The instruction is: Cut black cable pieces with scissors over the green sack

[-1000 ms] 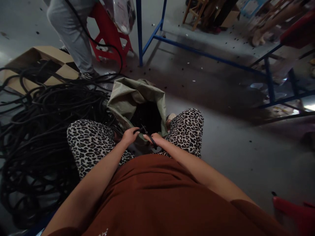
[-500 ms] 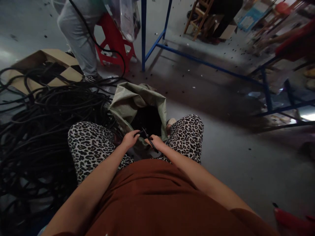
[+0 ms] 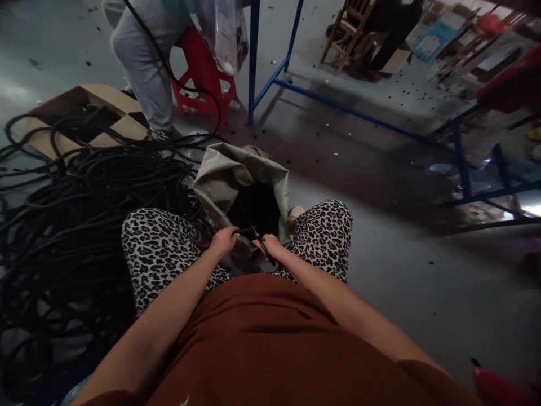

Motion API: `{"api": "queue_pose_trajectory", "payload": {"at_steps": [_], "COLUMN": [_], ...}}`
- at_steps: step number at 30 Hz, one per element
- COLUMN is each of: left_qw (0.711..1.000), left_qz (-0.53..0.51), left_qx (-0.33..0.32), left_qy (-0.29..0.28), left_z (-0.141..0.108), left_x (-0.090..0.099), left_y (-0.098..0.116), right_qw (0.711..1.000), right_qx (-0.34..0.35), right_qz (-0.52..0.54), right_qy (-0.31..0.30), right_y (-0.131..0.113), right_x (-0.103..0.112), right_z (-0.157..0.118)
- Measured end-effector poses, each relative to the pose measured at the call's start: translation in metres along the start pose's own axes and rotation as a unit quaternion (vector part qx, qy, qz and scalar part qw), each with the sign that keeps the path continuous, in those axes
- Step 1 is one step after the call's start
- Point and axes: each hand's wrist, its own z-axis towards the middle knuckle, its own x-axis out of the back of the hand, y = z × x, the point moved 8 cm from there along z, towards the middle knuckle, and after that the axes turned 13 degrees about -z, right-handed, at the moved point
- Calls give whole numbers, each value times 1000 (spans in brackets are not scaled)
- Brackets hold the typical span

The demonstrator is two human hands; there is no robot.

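My left hand [image 3: 225, 241] is closed on a short end of black rubber tubing [image 3: 245, 230], which points right from the fingers. Around the handles of a pair of scissors [image 3: 262, 246] my right hand [image 3: 271, 247] is closed. The blades point up and left, at the free end of the tubing; whether they touch it I cannot tell. Both hands are over the near rim of a grey-green woven sack [image 3: 217, 172], which stands between my knees with its mouth wide. Its inside is dark, and what lies in it is hard to make out.
Black tubing [image 3: 105, 180] lies in a large tangled heap at left, reaching to a cardboard box [image 3: 114, 101]. A person in grey trousers [image 3: 141, 67] is by a red stool [image 3: 198, 73]. A blue metal frame [image 3: 338, 107] stands ahead. Small scraps dot the floor.
More of the tubing now shows to the right of my left hand, reaching the scissor blades. The scissors have shifted slightly. The whole view has moved a little.
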Motion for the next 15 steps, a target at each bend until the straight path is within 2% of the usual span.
{"api": "queue_pose_trajectory", "payload": {"at_steps": [7, 15], "left_qw": [1000, 999], "left_qz": [-5, -25], "left_qx": [3, 9], "left_qy": [10, 23], "left_z": [1, 0], "left_x": [2, 8], "left_y": [-1, 0], "right_qw": [1000, 999], "right_qx": [0, -30], "right_qz": [9, 33], "right_qy": [-12, -3], "right_y": [4, 2], "right_x": [-6, 3], "right_z": [3, -4]}}
